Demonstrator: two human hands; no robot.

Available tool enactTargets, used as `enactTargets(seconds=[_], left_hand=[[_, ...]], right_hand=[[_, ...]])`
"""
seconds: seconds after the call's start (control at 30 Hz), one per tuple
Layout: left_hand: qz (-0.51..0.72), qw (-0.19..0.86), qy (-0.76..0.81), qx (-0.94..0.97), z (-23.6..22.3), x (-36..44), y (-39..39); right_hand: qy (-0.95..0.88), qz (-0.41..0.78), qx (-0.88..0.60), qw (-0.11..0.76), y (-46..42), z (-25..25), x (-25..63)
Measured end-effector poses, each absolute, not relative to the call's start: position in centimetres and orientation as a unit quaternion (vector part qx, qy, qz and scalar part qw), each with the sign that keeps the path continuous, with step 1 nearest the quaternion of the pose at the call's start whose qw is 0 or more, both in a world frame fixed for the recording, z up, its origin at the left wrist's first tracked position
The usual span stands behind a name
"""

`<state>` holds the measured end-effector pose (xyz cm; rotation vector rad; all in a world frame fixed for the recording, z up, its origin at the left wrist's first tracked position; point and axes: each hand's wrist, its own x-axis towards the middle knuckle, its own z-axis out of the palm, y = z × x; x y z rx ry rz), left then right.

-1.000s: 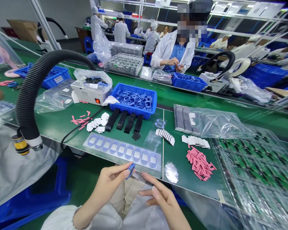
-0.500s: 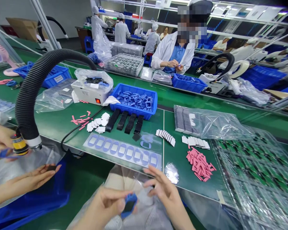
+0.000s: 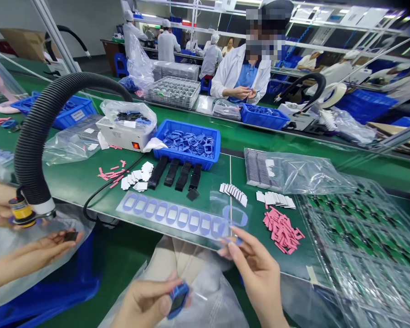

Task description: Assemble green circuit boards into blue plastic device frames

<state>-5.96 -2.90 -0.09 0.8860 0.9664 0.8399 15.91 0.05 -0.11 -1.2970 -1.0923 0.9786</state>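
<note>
My left hand [image 3: 148, 300] pinches a small blue plastic casing [image 3: 178, 299] with a dark window, held tilted above my lap. At the table's front edge, my right hand [image 3: 254, 269] is closed at the fingertips on a thin bluish film piece [image 3: 233, 240], partly blurred. Just beyond those fingers is a clear sheet with a blue oval ring [image 3: 235, 215]. To the left lies a long backing strip [image 3: 172, 218] with a row of blue-rimmed ovals, its right end close to my fingertips.
Behind the strip stand a blue bin [image 3: 217, 158] of blue frames and several black strips [image 3: 171, 173]. Pink strips [image 3: 282, 230], white pads [image 3: 275, 199] and trays of circuit boards [image 3: 362, 237] lie right. A co-worker's hand [image 3: 51, 248] works left under a black hose [image 3: 30, 150].
My right hand has moved right and closed its fingertips on a film piece. The clear sheet with the ring now lies farther right. The casing in my left hand has turned slightly.
</note>
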Motion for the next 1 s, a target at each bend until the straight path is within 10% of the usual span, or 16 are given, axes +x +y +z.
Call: enactTargets(seconds=[0.63, 1.0], left_hand=[[0.484, 0.704, 0.369, 0.366, 3.0, 0.5, 0.7], [0.464, 0.716, 0.434, 0.288, 3.0, 1.4, 1.5]], right_hand=[[-0.757, -0.069, -0.490, 0.428, -0.7, 0.5, 16.8], [-0.833, -0.125, -0.408, 0.353, -0.4, -0.5, 19.0]])
